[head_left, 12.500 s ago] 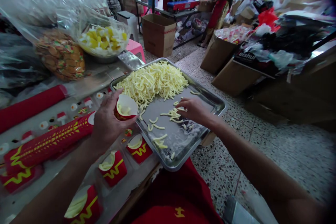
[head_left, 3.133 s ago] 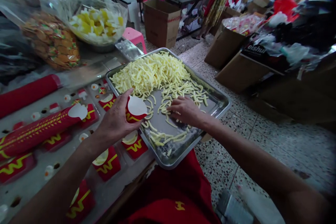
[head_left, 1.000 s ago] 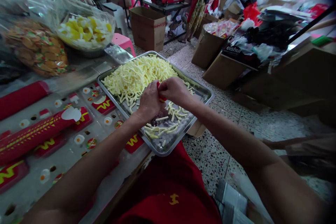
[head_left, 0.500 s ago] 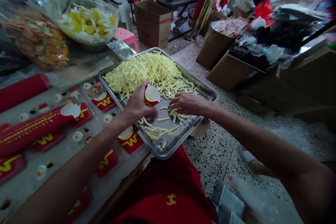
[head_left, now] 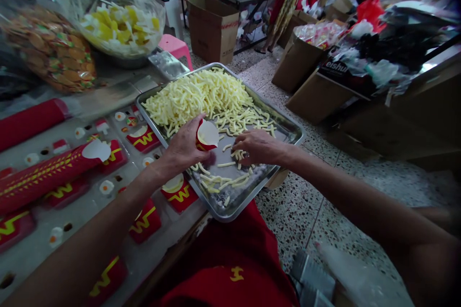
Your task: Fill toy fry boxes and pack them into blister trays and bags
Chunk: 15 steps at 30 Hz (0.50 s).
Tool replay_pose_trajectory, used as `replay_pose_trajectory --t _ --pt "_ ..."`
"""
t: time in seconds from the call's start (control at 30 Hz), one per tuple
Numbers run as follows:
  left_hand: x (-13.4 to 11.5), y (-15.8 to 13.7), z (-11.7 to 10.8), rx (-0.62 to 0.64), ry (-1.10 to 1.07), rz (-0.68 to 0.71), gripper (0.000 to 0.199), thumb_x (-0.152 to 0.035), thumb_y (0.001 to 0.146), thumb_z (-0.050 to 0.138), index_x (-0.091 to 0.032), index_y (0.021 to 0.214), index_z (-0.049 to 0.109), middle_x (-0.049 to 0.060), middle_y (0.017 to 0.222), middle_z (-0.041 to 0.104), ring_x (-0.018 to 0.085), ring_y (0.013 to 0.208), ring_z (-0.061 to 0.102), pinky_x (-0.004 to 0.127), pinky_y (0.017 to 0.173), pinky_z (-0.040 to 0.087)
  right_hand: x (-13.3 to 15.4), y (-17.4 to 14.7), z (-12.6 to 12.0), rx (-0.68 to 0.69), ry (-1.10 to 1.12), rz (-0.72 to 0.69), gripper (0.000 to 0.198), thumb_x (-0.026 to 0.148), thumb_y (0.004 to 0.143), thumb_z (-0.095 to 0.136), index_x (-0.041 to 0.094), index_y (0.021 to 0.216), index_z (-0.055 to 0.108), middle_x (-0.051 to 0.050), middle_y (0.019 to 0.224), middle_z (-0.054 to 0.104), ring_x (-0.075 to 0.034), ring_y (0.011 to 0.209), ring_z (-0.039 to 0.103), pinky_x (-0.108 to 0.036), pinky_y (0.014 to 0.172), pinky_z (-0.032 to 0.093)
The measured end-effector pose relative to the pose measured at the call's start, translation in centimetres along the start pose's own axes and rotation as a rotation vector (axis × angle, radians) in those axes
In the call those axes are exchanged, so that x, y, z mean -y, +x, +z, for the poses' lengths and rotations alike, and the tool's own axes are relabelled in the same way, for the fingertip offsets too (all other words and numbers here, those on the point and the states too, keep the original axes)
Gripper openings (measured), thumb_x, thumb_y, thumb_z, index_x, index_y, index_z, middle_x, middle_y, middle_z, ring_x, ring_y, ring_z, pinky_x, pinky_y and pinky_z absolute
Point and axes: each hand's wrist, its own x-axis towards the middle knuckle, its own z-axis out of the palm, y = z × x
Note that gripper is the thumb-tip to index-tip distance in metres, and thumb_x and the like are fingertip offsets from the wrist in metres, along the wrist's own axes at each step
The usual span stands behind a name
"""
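My left hand (head_left: 187,143) is closed around a small red fries carton (head_left: 207,134) with a white inside, its mouth tilted to the right. Under it lies a metal tray (head_left: 230,213) with a large heap of pale yellow fries (head_left: 201,96) at its far end. My right hand (head_left: 256,146) is low over the tray, fingers curled down around a small bunch of loose fries (head_left: 238,154). More fries are scattered near the tray's front corner. The fingertips of my right hand are partly hidden.
On the left table lie a clear plastic sheet of filled red cartons (head_left: 144,220) and a long stack of nested cartons (head_left: 43,175). Behind are a bag of round brown pieces (head_left: 54,53) and a bagged bowl (head_left: 122,33). Cardboard boxes (head_left: 212,29) and another person (head_left: 284,0) are farther back.
My right hand has curled its fingers in more over the loose fries and drawn them slightly together. My left hand and the carton have barely shifted.
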Motion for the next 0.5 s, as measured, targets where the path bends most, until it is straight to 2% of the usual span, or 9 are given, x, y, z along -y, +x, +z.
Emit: replay_pose_trajectory --t 0.13,0.23,0.33,0.43,0.5 --pt "0.2 -0.1 0.2 -0.018 0.004 0.012 0.094 -0.025 0.062 0.081 -0.012 0.146 0.041 0.015 0.145 0.054 0.030 0.131 0.054 0.042 0.112 0.042 0.3 0.4 0.5 0.020 0.005 -0.055 0.014 0.023 0.087 0.069 0.027 0.098 0.076 -0.003 0.105 0.073 -0.017 0.087 0.061 -0.030 0.073 0.040" --pt "0.5 0.0 1.1 -0.015 0.028 0.046 0.096 -0.027 0.062 0.082 -0.012 0.147 0.040 0.016 0.146 0.054 0.031 0.132 0.053 0.041 0.113 0.041 0.8 0.9 0.3 0.041 0.024 -0.073 0.016 0.015 0.089 0.064 0.025 0.094 0.076 -0.004 0.100 0.074 -0.015 0.084 0.061 -0.029 0.071 0.039" --pt "0.9 0.3 2.1 0.045 0.074 0.098 0.095 -0.032 0.065 0.081 -0.011 0.147 0.039 0.017 0.146 0.053 0.032 0.133 0.052 0.041 0.113 0.040 1.0 1.8 0.2 0.065 0.028 -0.058 0.018 0.010 0.086 0.062 0.023 0.087 0.076 -0.005 0.092 0.074 -0.015 0.080 0.061 -0.028 0.070 0.040" --pt "1.3 0.2 2.2 0.135 0.152 0.108 0.094 -0.037 0.066 0.080 -0.012 0.147 0.040 0.017 0.142 0.056 0.033 0.129 0.056 0.041 0.109 0.044 0.4 2.7 0.5 0.041 0.107 0.041 0.020 0.007 0.076 0.065 0.021 0.082 0.078 -0.004 0.085 0.074 -0.015 0.076 0.062 -0.028 0.069 0.041" --pt "1.5 -0.1 1.7 0.197 0.221 0.083 0.092 -0.038 0.066 0.079 -0.013 0.147 0.041 0.017 0.139 0.058 0.034 0.126 0.058 0.041 0.104 0.047 -0.4 2.9 0.8 -0.031 0.309 0.175 0.021 0.008 0.070 0.068 0.021 0.082 0.079 -0.001 0.077 0.074 -0.013 0.069 0.061 -0.026 0.066 0.041"
